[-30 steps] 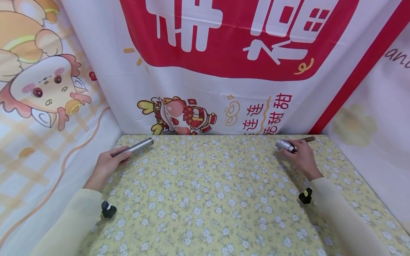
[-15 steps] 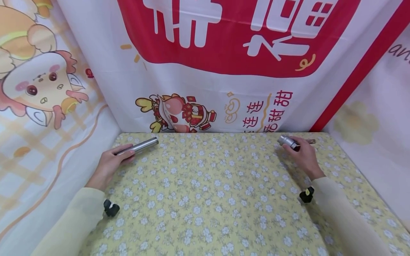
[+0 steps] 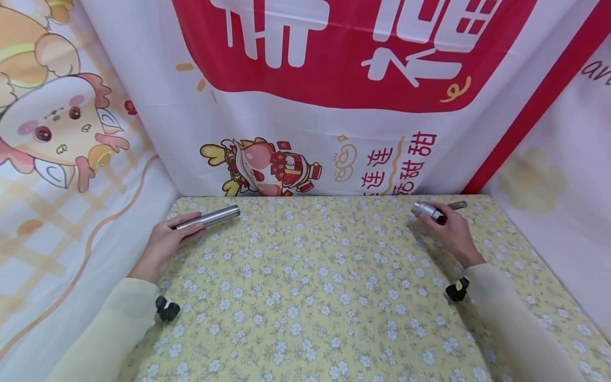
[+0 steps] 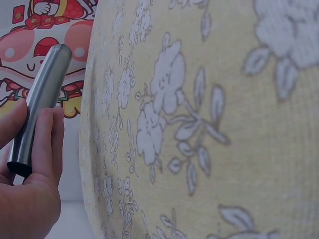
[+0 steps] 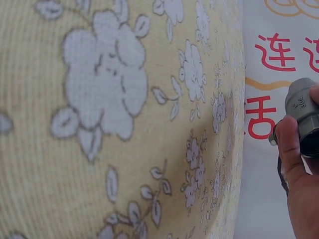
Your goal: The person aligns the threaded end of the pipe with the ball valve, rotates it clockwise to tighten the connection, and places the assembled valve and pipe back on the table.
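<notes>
My left hand (image 3: 167, 241) grips a shiny steel tube (image 3: 219, 216) near its rear end, thumb and fingers on either side. Raised over the left back of the table, the tube points right and away; the left wrist view shows its smooth wall (image 4: 46, 94). At the right back, my right hand (image 3: 454, 233) holds a grey metal ball valve (image 3: 425, 210) above the cloth. A flat lever (image 3: 458, 205) sticks out behind the hand. In the right wrist view, the valve body (image 5: 299, 102) has raised markings and a dark round opening; fingers hide part of it.
A yellow floral cloth (image 3: 305, 286) covers the table between the hands. A white and red printed curtain (image 3: 353, 154) hangs at the back edge. Further printed sheets hang at the left (image 3: 110, 212) and right (image 3: 563, 212). Each sleeve carries a small black wrist camera (image 3: 167, 309).
My left hand has shifted slightly right with the tube. The right hand and the valve have hardly moved. The head view has tilted down a little.
</notes>
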Available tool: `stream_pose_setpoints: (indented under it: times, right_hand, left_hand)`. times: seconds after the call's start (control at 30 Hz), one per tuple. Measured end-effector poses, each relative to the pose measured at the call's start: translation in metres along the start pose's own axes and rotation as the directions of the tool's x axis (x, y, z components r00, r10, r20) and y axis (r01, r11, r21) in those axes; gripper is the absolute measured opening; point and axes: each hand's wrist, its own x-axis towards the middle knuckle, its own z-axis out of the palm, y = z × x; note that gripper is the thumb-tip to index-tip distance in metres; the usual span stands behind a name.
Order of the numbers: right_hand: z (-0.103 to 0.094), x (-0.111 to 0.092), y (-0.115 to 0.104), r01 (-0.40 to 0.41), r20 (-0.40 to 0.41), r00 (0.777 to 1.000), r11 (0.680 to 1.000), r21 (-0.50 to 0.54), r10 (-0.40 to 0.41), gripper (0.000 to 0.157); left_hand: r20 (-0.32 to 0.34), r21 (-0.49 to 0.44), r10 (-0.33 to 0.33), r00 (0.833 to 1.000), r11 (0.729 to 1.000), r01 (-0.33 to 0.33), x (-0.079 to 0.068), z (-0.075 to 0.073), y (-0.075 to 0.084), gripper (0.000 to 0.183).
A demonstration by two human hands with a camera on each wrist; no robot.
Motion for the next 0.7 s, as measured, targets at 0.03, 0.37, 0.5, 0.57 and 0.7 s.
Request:
stream_pose_setpoints:
  times: [0.03, 0.37, 0.5, 0.57, 0.7]
  right_hand:
    - [-0.001, 0.000, 0.000, 0.004, 0.001, 1.000, 1.000, 0.003, -0.004, 0.074]
    - [-0.003, 0.004, 0.003, 0.014, 0.036, 0.999, 0.996, 0.084, -0.017, 0.073]
    - [-0.002, 0.006, 0.004, 0.032, 0.047, 0.998, 0.992, 0.121, -0.038, 0.070]
    - [-0.002, 0.007, 0.003, 0.039, 0.055, 0.997, 0.986, 0.162, -0.048, 0.068]
    - [0.000, 0.011, 0.002, 0.029, 0.074, 0.996, 0.965, 0.261, -0.051, 0.065]
  left_hand:
    - [0.007, -0.007, 0.002, 1.000, 1.000, -0.002, 0.000, 0.000, 0.000, 0.072]
    - [0.077, -0.022, 0.055, 0.996, 0.998, -0.053, 0.002, -0.002, -0.004, 0.064]
    - [0.099, -0.004, 0.062, 0.993, 0.998, -0.062, 0.004, 0.001, -0.004, 0.069]
    - [0.106, -0.011, 0.060, 0.993, 0.998, -0.059, 0.004, 0.003, -0.003, 0.071]
    - [0.118, -0.034, 0.052, 0.992, 0.998, -0.048, 0.004, 0.003, -0.001, 0.069]
